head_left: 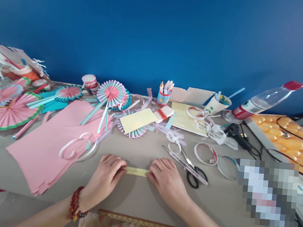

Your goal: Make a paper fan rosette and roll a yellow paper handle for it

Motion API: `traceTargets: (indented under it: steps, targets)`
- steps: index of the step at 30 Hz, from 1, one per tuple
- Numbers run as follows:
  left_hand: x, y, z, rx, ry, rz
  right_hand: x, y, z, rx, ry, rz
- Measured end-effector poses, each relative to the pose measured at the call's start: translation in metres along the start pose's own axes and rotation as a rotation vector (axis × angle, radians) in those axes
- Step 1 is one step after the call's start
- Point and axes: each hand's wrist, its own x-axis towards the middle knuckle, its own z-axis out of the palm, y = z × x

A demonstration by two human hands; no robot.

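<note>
A narrow folded strip of pale yellow paper lies low over the grey table in front of me. My left hand pinches its left end between thumb and fingers. At the other end, my right hand grips it the same way, and the strip's tips are hidden under my fingers. Just right of my right hand lie black-handled scissors and a lilac craft knife. A flat pale yellow sheet rests on a pleated lilac paper fan beyond my hands.
Stacked pink paper spreads to the left, with finished pleated fans behind it. Tape rolls, a glue gun, a plastic bottle and an orange-patterned box stand on the right. A pen cup stands by the blue wall.
</note>
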Motion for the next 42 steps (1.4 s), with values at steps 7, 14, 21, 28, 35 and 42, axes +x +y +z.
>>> traceTargets:
  steps: [7,14,21,28,35,42]
  targets:
    - [0.001,0.002,0.002,0.015,-0.002,-0.037,0.0,0.0,0.002,-0.006,-0.006,-0.012]
    - [0.001,0.001,0.002,0.036,-0.002,-0.03,0.002,0.002,0.003,-0.025,-0.032,-0.023]
    - [0.002,0.002,0.0,0.033,-0.028,-0.045,0.005,0.004,0.003,-0.009,-0.056,-0.015]
    - [-0.005,-0.002,0.004,0.032,0.008,-0.084,0.004,0.005,0.005,0.004,-0.045,-0.012]
    - [-0.009,0.0,0.004,0.105,0.02,-0.079,0.002,0.005,0.006,0.001,-0.032,-0.022]
    - [-0.011,-0.001,0.003,0.133,-0.011,-0.03,0.002,0.005,0.006,0.007,-0.041,-0.016]
